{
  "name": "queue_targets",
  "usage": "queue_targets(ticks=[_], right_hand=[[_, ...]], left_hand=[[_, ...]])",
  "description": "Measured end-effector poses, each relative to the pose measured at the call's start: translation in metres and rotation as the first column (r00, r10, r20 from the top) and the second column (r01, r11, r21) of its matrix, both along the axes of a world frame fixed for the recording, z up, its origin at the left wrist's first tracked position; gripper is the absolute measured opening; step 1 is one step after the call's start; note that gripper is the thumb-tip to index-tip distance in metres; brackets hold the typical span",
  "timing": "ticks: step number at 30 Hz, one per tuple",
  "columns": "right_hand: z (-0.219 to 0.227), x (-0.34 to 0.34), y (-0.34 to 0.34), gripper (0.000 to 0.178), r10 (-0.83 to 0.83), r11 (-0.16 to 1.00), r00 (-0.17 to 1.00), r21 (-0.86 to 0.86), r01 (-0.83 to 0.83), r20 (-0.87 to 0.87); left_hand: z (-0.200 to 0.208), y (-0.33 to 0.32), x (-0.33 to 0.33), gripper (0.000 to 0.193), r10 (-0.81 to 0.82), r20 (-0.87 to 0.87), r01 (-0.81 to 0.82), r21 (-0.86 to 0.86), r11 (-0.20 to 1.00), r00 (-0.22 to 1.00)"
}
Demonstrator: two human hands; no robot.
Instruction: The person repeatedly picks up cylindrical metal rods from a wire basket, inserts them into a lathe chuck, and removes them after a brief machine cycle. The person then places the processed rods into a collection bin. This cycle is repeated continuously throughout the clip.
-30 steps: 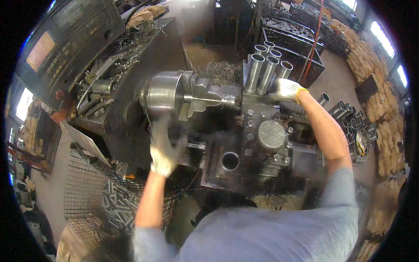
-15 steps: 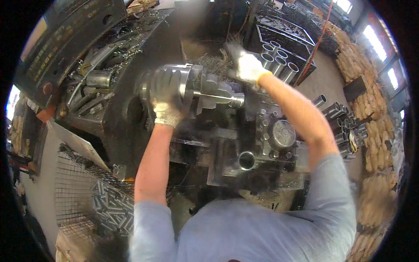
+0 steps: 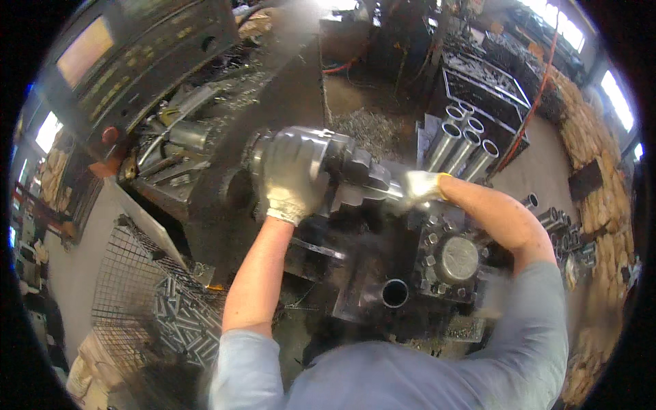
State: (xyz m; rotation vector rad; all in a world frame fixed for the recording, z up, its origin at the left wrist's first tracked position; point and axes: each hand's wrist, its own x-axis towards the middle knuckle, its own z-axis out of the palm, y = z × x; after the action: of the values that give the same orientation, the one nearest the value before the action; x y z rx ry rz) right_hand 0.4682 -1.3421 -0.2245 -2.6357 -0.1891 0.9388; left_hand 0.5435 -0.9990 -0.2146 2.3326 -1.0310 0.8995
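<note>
My left hand (image 3: 295, 167), in a grey-and-white work glove, curls over the round steel lathe chuck (image 3: 316, 145). Stepped jaws (image 3: 365, 171) stick out from the chuck's right side, and a shiny metal workpiece (image 3: 391, 190) shows at their outer end. At that end is my right hand (image 3: 421, 186), also gloved; its fingers are blurred and partly hidden, so its grip is unclear. Nearer to me stands the tool post (image 3: 459, 258) with a round cap and several bolts. Left of it sits a block with a dark round bore (image 3: 395, 292).
Several upright steel tubes (image 3: 471, 140) stand behind the right forearm, beside a dark metal bin (image 3: 488, 89). Metal shavings (image 3: 369, 130) lie behind the chuck. At lower left a wire basket (image 3: 126, 273) holds short metal pieces (image 3: 184, 321). More tubes (image 3: 557, 222) stand far right.
My right hand has come down and toward the workpiece's outer end from the area near the upright tubes. My left hand stays on the chuck. The whole view has shifted.
</note>
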Motion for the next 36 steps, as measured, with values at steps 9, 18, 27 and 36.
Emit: queue_targets(ticks=[9, 18, 27, 36], right_hand=[[0.144, -0.138, 0.066, 0.050, 0.018, 0.665, 0.813, -0.615, 0.424, 0.581], [0.056, -0.270, 0.275, 0.062, -0.701, 0.468, 0.700, 0.653, 0.596, -0.137], [-0.109, -0.316, 0.265, 0.051, -0.609, 0.231, 0.616, 0.631, 0.741, -0.500], [-0.050, -0.346, 0.218, 0.035, -0.819, 0.412, 0.570, 0.750, 0.517, 0.058]], left_hand=[[0.015, 0.015, -0.010, 0.061, -0.059, 0.015, 0.060, -0.060, 0.996, 0.998], [-0.045, 0.075, -0.247, 0.054, -0.795, -0.577, -0.253, -0.753, 0.607, -0.188], [-0.139, 0.090, -0.252, 0.034, -0.849, -0.165, -0.700, -0.499, 0.512, -0.503], [-0.146, 0.108, -0.246, 0.053, -0.721, -0.601, -0.533, -0.507, 0.678, -0.345]])
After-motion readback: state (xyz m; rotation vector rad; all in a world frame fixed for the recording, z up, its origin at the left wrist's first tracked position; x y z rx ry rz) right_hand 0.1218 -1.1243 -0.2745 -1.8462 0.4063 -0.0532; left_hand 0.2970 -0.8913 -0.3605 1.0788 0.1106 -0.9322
